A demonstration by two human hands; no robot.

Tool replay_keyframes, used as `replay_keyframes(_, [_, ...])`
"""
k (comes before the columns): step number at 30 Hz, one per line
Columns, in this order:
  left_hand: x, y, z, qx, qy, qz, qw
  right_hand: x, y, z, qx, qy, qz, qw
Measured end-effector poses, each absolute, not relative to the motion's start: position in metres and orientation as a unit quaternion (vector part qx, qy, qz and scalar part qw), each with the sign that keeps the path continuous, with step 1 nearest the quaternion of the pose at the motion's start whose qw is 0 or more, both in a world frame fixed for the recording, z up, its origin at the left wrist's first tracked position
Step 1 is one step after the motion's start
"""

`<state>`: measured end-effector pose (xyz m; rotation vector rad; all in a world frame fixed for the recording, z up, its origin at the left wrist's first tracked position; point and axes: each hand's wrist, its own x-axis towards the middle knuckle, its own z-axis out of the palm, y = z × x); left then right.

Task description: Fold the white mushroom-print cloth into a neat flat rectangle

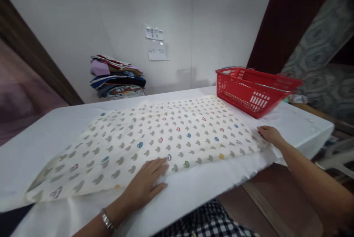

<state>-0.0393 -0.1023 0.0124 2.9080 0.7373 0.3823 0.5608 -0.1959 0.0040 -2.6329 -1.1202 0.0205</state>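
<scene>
A cream cloth [168, 130] printed with grey and coloured mushrooms lies spread over the white-covered table, lightly wrinkled, its left end partly folded. My left hand [146, 179] rests flat on its near edge, fingers stretched out, thumb apart; a metal band circles the wrist. At the cloth's right end, my right hand [269, 134] has its fingers curled together at the near corner, where the fabric bunches beneath them. Its thumb is mostly hidden.
A red plastic basket [249, 91] stands at the table's back right. A stack of folded fabrics [118, 78] sits at the back left by the wall. Two paper signs [157, 51] hang on the wall. The white table cover [190, 189] ends near my body.
</scene>
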Motion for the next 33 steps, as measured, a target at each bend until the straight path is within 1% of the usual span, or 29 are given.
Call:
replay_keyframes(3, [-0.041,-0.101,0.006,0.959,0.242,0.141,0.046,0.548,-0.207,0.005,-0.911,-0.398,0.058,0.097])
replay_keyframes(6, [-0.036,-0.097,0.004,0.958,0.24,0.15,0.038,0.534,-0.2,0.005,-0.911,-0.404,0.048,0.069])
replay_keyframes(9, [-0.029,-0.095,0.005,0.955,0.252,0.153,0.019,0.53,-0.194,0.005,-0.913,-0.4,0.037,0.07])
replay_keyframes(13, [-0.017,-0.101,0.007,0.953,0.276,0.123,-0.013,0.539,-0.201,0.008,-0.923,-0.377,0.018,0.079])
replay_keyframes(16, [-0.008,-0.109,0.006,0.956,0.274,0.103,-0.013,0.547,-0.212,0.008,-0.93,-0.358,0.008,0.08])
replay_keyframes(18, [-0.005,-0.114,0.005,0.958,0.271,0.093,-0.006,0.551,-0.217,0.007,-0.931,-0.359,0.013,0.07])
replay_keyframes(22, [-0.008,-0.119,0.008,0.965,0.242,0.098,0.002,0.553,-0.214,0.005,-0.928,-0.371,0.014,0.021])
replay_keyframes(24, [-0.011,-0.118,0.014,0.969,0.22,0.114,0.016,0.547,-0.205,0.005,-0.915,-0.402,-0.022,0.022])
replay_keyframes(26, [-0.014,-0.113,0.019,0.967,0.211,0.139,0.033,0.536,-0.188,0.006,-0.883,-0.463,-0.066,0.05])
replay_keyframes(28, [-0.016,-0.106,0.02,0.96,0.222,0.167,0.034,0.521,-0.165,0.004,-0.842,-0.527,-0.085,0.079])
replay_keyframes(30, [-0.018,-0.097,0.016,0.951,0.247,0.185,0.024,0.507,-0.14,0.0,-0.817,-0.565,-0.078,0.087])
replay_keyframes(33, [-0.025,-0.089,0.008,0.941,0.296,0.164,0.025,0.5,-0.11,-0.013,-0.815,-0.574,-0.044,0.06])
